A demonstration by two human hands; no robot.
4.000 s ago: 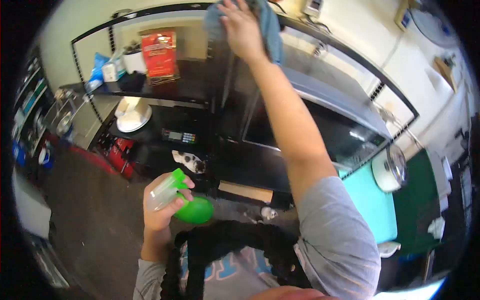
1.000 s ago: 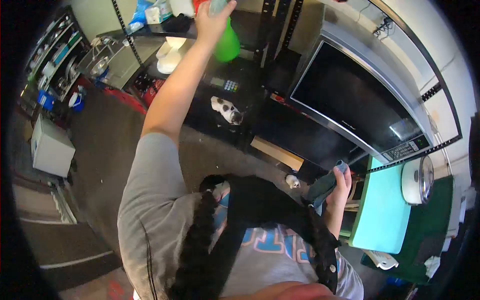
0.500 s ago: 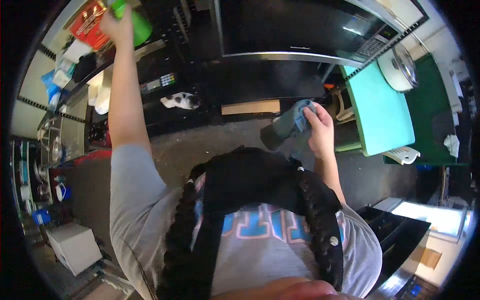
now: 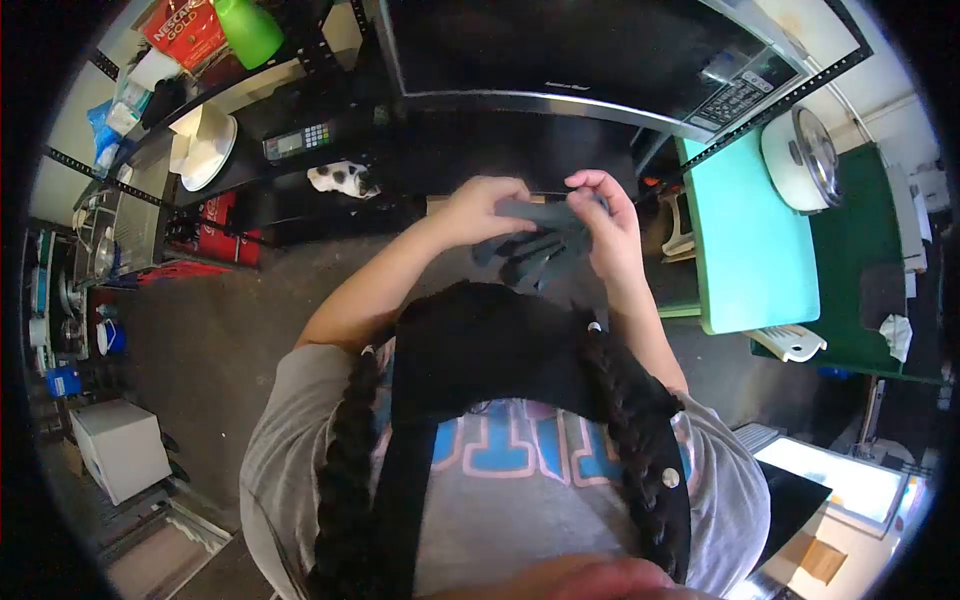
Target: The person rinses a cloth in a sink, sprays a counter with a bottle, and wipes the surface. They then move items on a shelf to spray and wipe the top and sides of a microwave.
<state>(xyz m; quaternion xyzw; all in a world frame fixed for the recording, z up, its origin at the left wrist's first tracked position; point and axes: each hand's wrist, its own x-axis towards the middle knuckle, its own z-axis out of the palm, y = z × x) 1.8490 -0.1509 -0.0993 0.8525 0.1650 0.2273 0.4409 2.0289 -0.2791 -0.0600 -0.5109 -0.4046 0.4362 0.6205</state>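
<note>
In front of my chest, a grey glove (image 4: 545, 245) hangs between my two hands, its dark finger ends dangling. From the left, my left hand (image 4: 482, 212) pinches its edge. My right hand (image 4: 610, 218) grips the opposite side between thumb and fingers, with the other fingertips raised. A green bottle (image 4: 250, 35) stands on the upper left shelf beside a red Nescafe Gold pack (image 4: 187, 38), both away from my hands.
Ahead is a microwave (image 4: 560, 55) on a dark rack. A spotted cat figure or cloth (image 4: 342, 180) and a card terminal (image 4: 297, 142) lie below left. To the right stand a turquoise table (image 4: 755, 250) and a white lidded pot (image 4: 795, 160).
My left hand has left the green bottle on the shelf and come down to the glove. My right hand has moved slightly left, and the glove is now spread between both hands.
</note>
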